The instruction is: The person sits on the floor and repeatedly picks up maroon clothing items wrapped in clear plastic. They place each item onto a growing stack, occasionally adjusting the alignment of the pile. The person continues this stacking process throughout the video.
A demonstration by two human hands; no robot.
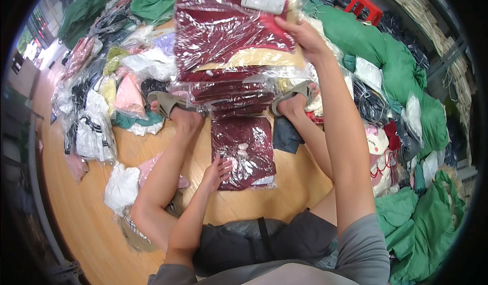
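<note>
My right hand (308, 39) is closed on the right edge of a maroon garment in a clear plastic bag (223, 33). The bag is held up at the top of the view, with a white label near its upper right and a pale yellow band low down. Behind and below it sits a stack of bagged maroon garments (231, 99) between my feet. Nearer to me, one more bagged maroon garment (249, 165) lies flat on the floor. At its left edge is my left hand (217, 173), fingers apart and gripping nothing; whether it touches the plastic I cannot tell.
Heaps of bagged clothes (134, 97) cover the floor to the left, with a white bundle (122, 186) nearer me. Large green sacks (386, 66) line the right side. A red stool (364, 9) stands at the back right. A dark folded piece (287, 135) lies by my right foot.
</note>
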